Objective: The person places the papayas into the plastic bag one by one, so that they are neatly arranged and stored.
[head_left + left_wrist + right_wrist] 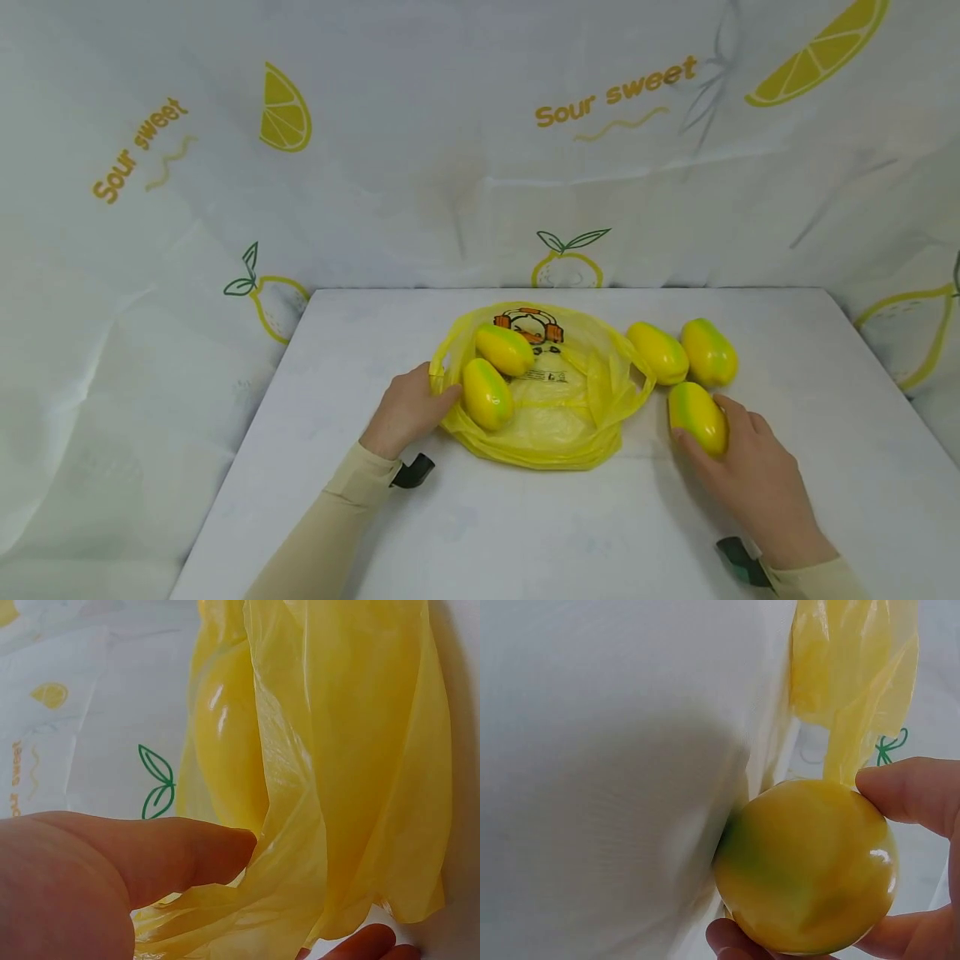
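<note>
The left hand (411,408) pinches the yellow bag (546,455) at its left rim, two fruits (487,396) inside, while right of the bag the right hand (765,479) grips a third fruit (697,417).

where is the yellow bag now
In the head view, the yellow bag is on the table, between the left hand, gripping its edge, and three yellow fruits on the right.

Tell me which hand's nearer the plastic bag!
Left. The left hand grips the left edge of the plastic bag; the right hand, holding a yellow fruit, is to the bag's right, apart.
</note>
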Demonstrator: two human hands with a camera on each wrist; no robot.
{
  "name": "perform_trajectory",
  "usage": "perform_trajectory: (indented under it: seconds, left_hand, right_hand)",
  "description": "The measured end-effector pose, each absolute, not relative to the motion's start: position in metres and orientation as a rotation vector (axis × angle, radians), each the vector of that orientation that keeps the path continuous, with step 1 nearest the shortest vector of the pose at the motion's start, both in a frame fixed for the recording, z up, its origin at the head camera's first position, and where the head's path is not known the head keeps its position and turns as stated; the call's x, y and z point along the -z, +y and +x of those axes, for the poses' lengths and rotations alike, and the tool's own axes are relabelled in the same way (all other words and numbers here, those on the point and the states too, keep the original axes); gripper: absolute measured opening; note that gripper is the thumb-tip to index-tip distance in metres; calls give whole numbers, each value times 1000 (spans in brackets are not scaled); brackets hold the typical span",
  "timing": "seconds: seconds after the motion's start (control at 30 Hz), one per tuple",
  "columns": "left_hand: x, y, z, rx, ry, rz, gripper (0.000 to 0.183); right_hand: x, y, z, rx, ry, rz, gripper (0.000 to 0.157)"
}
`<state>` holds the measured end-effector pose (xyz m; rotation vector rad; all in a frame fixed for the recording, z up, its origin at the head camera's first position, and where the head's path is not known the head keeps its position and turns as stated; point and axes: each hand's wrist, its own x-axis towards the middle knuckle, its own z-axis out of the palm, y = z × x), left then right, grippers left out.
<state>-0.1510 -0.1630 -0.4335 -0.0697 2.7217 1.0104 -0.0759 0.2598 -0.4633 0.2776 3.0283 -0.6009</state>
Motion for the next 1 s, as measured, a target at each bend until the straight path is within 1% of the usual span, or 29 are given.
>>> perform_trajectory:
  seconds: [0.4,0.73,1.0]
  left_hand:
    - [433,-164,-150,-1013,2722,-62,30]
    - [434,-164,-152,-996,2727,-46,31]
    - [434,-163,-152,-998,2720,-43,32]
  right_hand:
    - [456,262,-71,588,3046,230,94]
    - [439,262,-67,645,3141,79,88]
    - [424,253,-75,675,3212,-54,82]
